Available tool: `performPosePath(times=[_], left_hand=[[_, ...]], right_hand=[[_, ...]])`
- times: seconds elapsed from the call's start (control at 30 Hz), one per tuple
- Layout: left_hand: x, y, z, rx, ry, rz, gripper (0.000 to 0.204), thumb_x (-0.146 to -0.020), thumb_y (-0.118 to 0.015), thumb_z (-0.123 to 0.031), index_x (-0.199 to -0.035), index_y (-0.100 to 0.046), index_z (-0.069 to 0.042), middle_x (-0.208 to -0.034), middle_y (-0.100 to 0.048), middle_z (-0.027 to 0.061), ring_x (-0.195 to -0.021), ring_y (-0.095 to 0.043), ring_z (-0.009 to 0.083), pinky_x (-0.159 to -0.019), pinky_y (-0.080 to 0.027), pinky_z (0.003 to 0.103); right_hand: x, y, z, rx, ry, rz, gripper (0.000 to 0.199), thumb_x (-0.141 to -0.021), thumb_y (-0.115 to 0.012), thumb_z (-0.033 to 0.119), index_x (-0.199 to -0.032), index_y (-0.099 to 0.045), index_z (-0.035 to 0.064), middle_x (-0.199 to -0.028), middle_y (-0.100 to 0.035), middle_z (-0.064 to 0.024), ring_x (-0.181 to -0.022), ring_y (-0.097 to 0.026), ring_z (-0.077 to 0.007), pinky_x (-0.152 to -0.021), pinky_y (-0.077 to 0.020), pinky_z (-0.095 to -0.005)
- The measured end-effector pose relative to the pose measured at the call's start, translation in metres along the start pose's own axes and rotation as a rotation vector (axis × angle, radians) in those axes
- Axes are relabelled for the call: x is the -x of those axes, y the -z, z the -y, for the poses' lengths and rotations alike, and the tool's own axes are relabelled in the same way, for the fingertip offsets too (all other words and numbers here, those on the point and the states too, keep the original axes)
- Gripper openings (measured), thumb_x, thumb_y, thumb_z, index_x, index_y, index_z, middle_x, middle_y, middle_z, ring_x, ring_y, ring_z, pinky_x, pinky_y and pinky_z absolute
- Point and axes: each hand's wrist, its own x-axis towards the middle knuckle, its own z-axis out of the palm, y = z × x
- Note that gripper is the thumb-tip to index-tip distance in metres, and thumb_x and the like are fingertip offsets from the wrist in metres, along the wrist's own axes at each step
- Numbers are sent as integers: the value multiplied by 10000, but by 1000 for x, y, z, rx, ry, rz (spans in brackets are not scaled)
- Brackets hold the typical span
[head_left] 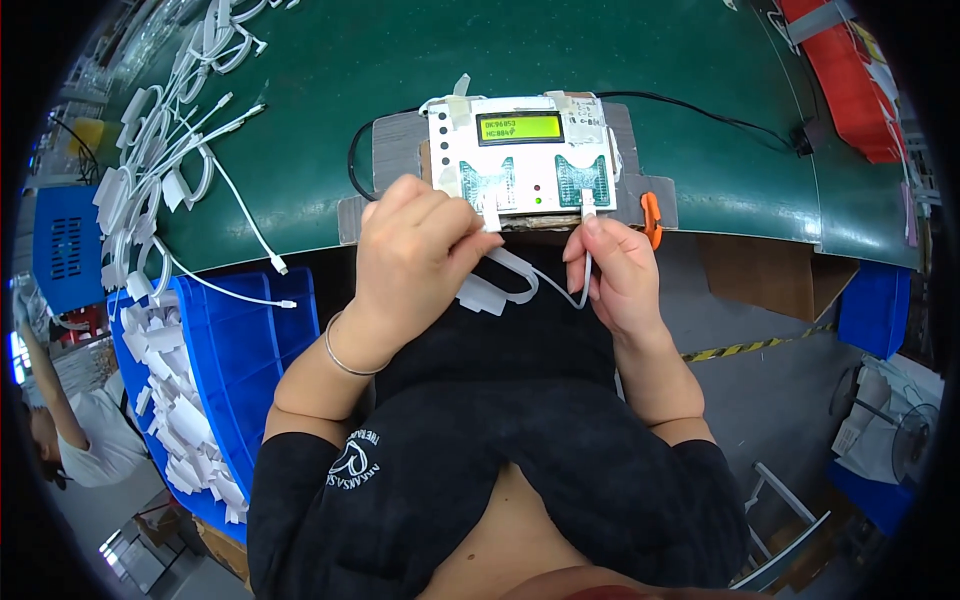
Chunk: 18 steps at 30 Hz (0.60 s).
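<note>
A white cable tester [520, 180] with a lit yellow-green screen and two green circuit boards stands at the bench's front edge. My left hand [415, 240] pinches one end of a white charging cable [515, 275] below the left board. My right hand [615, 265] grips the other plug at the right board, where it appears to sit in the socket. Between my hands the cable hangs in a bundled loop with a white wrap around it. Whether the left plug is inside its socket I cannot tell, since my fingers cover part of it. A green light glows on the tester.
Many white cables [165, 180] lie heaped on the left of the green bench [330, 60]. Below them a blue bin [250, 330] holds white paper scraps. An orange-handled tool [651, 220] is beside the tester. A red bin [840, 75] stands far right; another person [95, 430] is at left.
</note>
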Motion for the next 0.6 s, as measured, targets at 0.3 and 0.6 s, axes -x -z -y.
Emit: performPosePath(times=[0.3, 0.6], left_hand=[[4, -1, -6, -36, -29, 90, 228, -603, -759, -171, -645, -544, -112, -621, -531, -10, -680, -500, 188, -592, -337, 328], [7, 2, -8, -38, 40, 72, 207, -614, -757, -173, -661, -566, -109, -612, -530, -12, -676, -502, 183, -591, -346, 329]], right_hand=[[-2, 4, -1, 13, 4, 54, 354, -957, -446, 283, -767, -587, 20, -527, -528, -32, -412, -376, -34, -399, -261, -161], [-2, 3, -3, 9, 28, 60, 350, -958, -448, 284, -777, -590, 20, -531, -534, -30, -414, -370, -28, -409, -263, -155]])
